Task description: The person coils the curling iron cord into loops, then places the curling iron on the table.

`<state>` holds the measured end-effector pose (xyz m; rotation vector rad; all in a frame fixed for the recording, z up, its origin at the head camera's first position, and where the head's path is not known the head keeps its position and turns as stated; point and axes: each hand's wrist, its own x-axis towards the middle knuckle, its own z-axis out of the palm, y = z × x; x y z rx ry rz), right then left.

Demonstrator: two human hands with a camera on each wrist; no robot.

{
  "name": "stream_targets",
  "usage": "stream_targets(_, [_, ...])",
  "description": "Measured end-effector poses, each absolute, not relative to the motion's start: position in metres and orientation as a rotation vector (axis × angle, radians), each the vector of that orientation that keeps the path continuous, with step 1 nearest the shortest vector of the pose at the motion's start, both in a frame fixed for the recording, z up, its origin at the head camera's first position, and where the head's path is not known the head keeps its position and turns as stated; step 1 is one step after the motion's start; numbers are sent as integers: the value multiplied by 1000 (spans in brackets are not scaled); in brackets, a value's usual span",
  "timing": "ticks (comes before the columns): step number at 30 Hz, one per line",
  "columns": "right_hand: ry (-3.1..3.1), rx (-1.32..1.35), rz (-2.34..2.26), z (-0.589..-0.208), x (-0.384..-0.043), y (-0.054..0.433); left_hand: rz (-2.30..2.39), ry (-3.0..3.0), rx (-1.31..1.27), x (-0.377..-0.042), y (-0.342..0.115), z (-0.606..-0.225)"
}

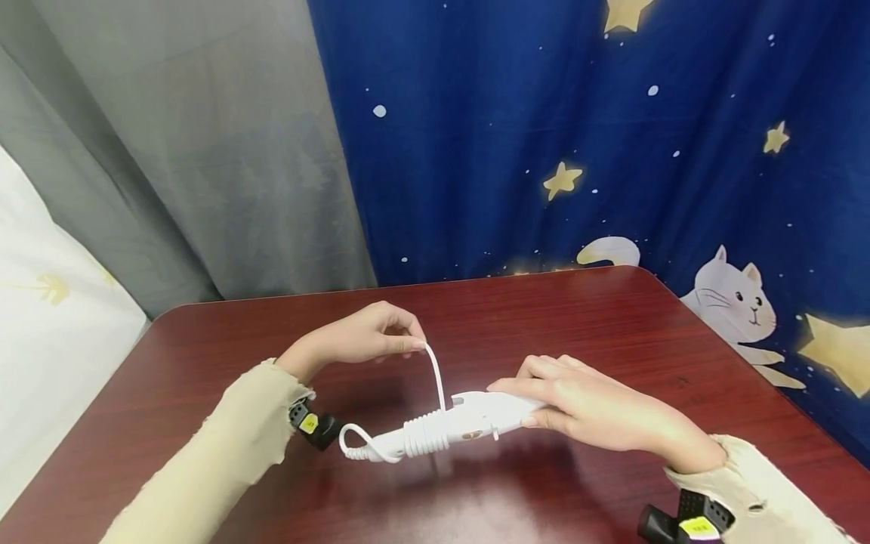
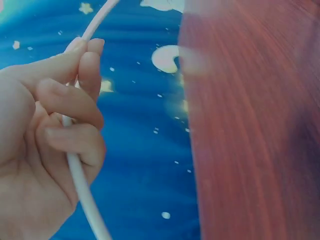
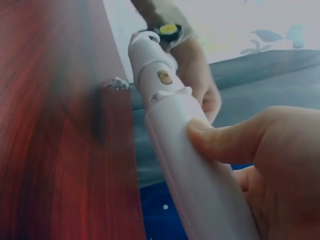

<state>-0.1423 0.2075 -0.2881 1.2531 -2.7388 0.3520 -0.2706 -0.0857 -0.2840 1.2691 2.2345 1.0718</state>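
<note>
A white hair-styling iron (image 1: 485,412) is held slanted over the table, its white cord (image 1: 424,434) wound in several turns round the handle. At the handle's end the cord makes a loose loop. My right hand (image 1: 571,397) grips the wide end, thumb on the near face and fingers behind, as the right wrist view also shows. A gold oval mark (image 3: 164,77) sits on the handle. My left hand (image 1: 374,332), up and left of the iron, pinches the free length of cord between thumb and fingertips. In the left wrist view the cord runs on down past the curled fingers (image 2: 75,137).
The dark red wooden table (image 1: 238,355) lies beneath both hands. Behind it hang a grey curtain (image 1: 224,151) and a blue curtain (image 1: 489,136) with stars and a cat. White cloth (image 1: 54,340) hangs at the left. Each wrist carries a small black camera (image 1: 319,427).
</note>
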Motion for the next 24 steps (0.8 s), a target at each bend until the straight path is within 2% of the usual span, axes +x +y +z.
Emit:
stream_targets(12, [-2774,1016,202,-305,-168,212,1143,2359,1098,-234,-71,-263])
stream_targets(24, [-2598,727,319,-313,-188,224,1547,2206,1043,-208,-59,-288])
